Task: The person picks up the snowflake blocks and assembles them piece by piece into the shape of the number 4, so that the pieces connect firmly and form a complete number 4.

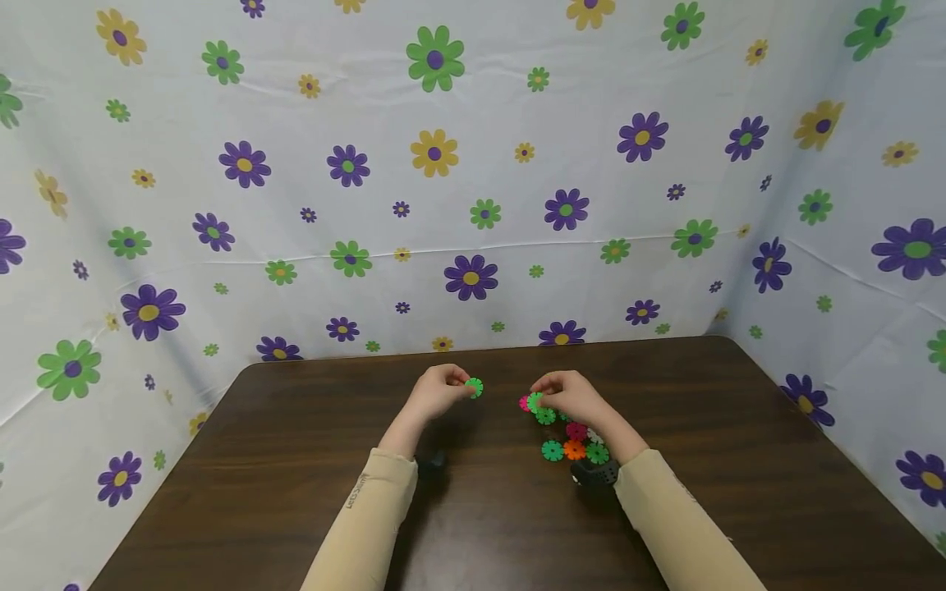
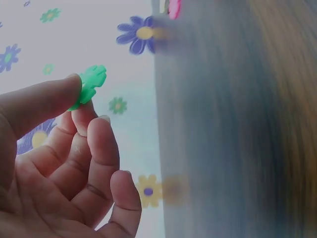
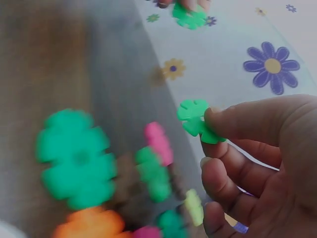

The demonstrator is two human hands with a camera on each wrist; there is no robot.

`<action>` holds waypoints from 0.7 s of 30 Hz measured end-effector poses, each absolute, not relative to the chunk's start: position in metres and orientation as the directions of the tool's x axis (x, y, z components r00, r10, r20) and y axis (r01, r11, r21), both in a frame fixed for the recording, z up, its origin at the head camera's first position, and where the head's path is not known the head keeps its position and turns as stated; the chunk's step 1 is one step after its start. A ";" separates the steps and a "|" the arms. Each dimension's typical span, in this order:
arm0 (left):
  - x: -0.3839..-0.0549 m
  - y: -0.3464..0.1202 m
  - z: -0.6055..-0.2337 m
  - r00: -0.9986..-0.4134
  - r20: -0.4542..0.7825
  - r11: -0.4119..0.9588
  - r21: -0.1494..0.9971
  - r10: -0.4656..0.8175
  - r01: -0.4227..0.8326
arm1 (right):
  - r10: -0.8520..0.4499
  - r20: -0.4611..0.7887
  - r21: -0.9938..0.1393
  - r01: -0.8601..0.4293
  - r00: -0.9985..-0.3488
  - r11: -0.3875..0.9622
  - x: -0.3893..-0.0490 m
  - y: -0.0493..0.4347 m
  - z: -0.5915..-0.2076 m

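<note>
My left hand (image 1: 436,390) pinches a light green notched disc (image 2: 94,79) between thumb and forefinger, held above the left-middle of the table. My right hand (image 1: 572,396) pinches another light green notched disc (image 3: 192,116) the same way, over the near edge of a loose group of discs. The other fingers of both hands are bent and hold nothing. Below the right hand lie a pink disc (image 3: 158,143), a green disc (image 1: 545,416), a teal disc (image 1: 552,451) and an orange disc (image 1: 574,449).
A crimson disc (image 1: 576,431), a white disc (image 1: 594,437) and a green disc (image 1: 597,453) lie beside the right wrist, partly under the forearm. The dark wooden table (image 1: 296,484) meets a flower-print cloth (image 1: 296,205) behind it.
</note>
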State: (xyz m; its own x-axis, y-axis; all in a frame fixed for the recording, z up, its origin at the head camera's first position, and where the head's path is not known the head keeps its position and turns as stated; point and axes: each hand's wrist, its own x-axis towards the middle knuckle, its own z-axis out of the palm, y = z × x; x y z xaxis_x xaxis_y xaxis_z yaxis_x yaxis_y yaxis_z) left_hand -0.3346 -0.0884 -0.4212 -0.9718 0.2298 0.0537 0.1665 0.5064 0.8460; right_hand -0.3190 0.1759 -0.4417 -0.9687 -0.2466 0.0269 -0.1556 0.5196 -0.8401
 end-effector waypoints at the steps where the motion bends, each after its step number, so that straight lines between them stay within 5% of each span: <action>1: -0.334 -0.092 -0.421 -0.975 0.053 0.491 0.857 0.214 0.155 | -0.254 0.037 -0.841 -0.167 -0.967 0.514 -0.322 0.175 -0.438; 21: -0.327 -0.114 -0.415 -0.987 0.130 0.376 0.913 0.092 0.156 | -0.199 0.029 -0.976 -0.071 -0.980 0.208 -0.340 0.144 -0.440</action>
